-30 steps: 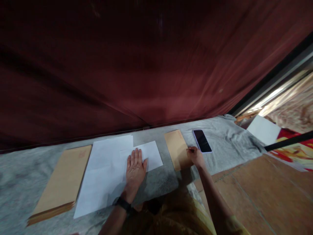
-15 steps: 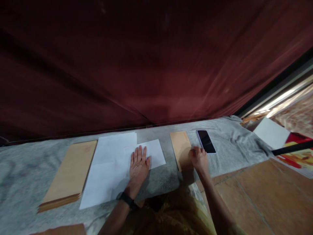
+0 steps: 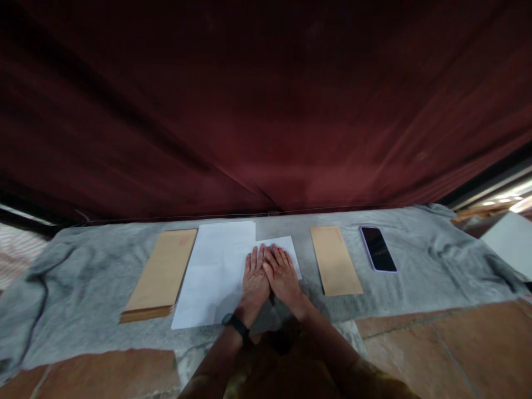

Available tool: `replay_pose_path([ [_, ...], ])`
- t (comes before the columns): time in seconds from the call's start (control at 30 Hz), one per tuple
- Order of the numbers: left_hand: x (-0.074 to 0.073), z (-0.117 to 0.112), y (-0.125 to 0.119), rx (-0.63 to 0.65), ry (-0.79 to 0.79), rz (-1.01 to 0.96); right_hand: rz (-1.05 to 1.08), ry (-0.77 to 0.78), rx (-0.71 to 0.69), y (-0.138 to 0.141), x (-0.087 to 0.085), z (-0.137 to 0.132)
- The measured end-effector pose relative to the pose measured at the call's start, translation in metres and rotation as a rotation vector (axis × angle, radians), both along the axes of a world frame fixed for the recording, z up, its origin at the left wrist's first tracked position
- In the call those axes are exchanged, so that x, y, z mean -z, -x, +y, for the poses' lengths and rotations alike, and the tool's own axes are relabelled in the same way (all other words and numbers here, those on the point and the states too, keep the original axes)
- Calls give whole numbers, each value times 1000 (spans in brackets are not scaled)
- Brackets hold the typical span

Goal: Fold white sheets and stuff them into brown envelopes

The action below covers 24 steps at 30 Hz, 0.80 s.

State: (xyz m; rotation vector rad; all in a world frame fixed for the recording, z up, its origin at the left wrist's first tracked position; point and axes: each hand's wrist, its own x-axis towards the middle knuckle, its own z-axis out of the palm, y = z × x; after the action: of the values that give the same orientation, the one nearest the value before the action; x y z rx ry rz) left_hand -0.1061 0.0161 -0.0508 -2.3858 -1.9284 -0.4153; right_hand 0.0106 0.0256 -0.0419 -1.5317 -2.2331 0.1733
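Note:
Side by side, my left hand (image 3: 255, 280) and my right hand (image 3: 282, 274) lie flat with fingers stretched out. Both press on a small white paper (image 3: 293, 249), which looks folded; its left part is hidden under the hands. It overlaps the larger white sheets (image 3: 208, 277) to the left. The right thumb touches the left hand. A single brown envelope (image 3: 334, 260) lies apart to the right of my right hand. Left of the white sheets is a stack of brown envelopes (image 3: 162, 269). A black watch or band is on my left wrist.
A phone (image 3: 378, 249) with a pale purple case lies right of the single envelope. Grey cloth (image 3: 432, 260) covers the long, narrow surface. A dark red curtain (image 3: 266, 111) hangs behind it. Brown floor tiles (image 3: 415, 343) show in front, and a white panel (image 3: 511, 244) stands at far right.
My right hand has left the brown envelope and moved left onto the small white paper, beside my left hand, its fingers now spread flat. The view has shifted a little to the left.

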Motion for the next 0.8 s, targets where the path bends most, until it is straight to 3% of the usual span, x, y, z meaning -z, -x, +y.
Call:
replay_pose_path([
  [0.3, -3, -13, 8, -121, -56, -36, -83, -83, 102, -34, 5, 2],
  [0.8, -7, -49, 43, -214, -113, -14, -109, -116, 149, -46, 8, 1],
])
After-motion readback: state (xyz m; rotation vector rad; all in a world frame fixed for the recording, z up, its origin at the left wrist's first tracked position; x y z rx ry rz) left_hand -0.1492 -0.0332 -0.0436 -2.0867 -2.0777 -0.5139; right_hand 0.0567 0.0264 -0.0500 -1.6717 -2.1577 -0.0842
